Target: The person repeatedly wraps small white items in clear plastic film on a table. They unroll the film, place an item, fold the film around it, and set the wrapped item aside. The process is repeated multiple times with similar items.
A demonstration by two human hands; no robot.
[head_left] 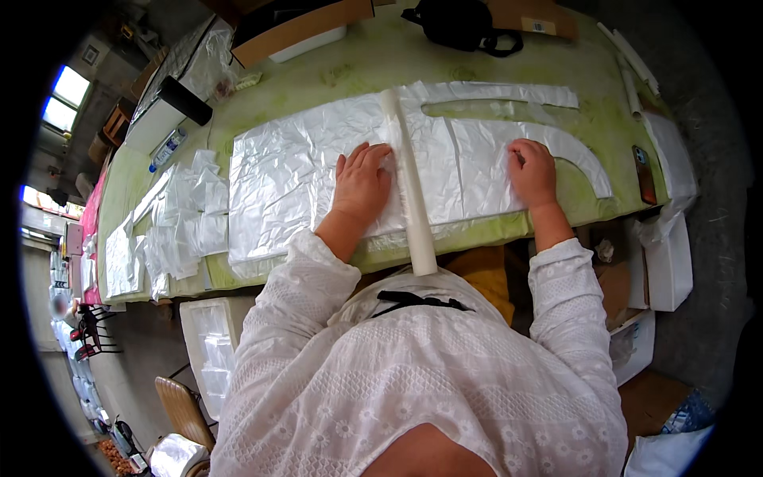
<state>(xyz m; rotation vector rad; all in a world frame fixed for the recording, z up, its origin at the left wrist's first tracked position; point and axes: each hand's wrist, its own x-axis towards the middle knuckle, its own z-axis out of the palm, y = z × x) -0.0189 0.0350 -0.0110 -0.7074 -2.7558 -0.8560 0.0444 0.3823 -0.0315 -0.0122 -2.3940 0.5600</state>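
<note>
White plastic bags (pixel 302 167) lie flat in a wrinkled stack across the table, with two long handle strips reaching right. A pale roller or tube (pixel 413 191) rests across them, its near end by my waist. My left hand (pixel 363 184) lies on the plastic just left of the tube, fingers stretched out and tips close to it. Near the base of the lower handle strip, my right hand (pixel 533 173) rests with its fingers curled in. Whether plastic is pinched in those fingers is hidden.
Folded clear plastic pieces (pixel 187 215) lie at the left, near a water bottle (pixel 167 149) and a black roll (pixel 184 100). A cardboard box (pixel 302 32) and a black bag (pixel 453 24) stand at the back. A phone (pixel 644 175) lies by the right edge of the green-covered table (pixel 334 75).
</note>
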